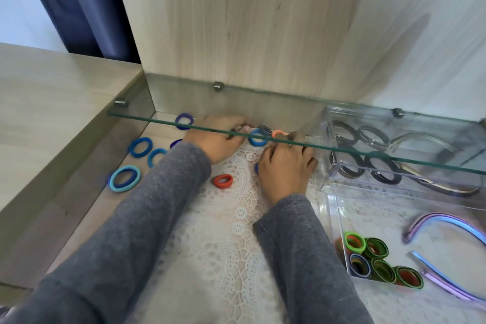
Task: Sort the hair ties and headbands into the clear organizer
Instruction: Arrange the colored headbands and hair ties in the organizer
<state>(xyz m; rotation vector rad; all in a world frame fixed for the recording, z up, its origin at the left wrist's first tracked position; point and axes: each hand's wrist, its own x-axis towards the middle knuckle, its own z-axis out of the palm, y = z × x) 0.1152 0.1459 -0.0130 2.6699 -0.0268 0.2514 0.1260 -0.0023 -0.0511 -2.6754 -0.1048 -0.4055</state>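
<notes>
Loose elastic hair ties lie scattered on a wooden shelf (86,208): blue fabric rings (140,147) near its left edge, a purple ring (184,121) at the back edge and a red-orange one (223,181) on a white lace doily (223,231). A person in grey knit sleeves reaches under a glass pane (342,150). The left hand (218,139) and right hand (285,166) curl their fingers beside a blue tie (257,137) at the back; blur hides whether either grips anything. At the right edge, the clear organizer (373,187) holds dark ties (347,131) in the rear compartment, green rolled ties (376,247) and glossy curved headbands (447,219) in front.
</notes>
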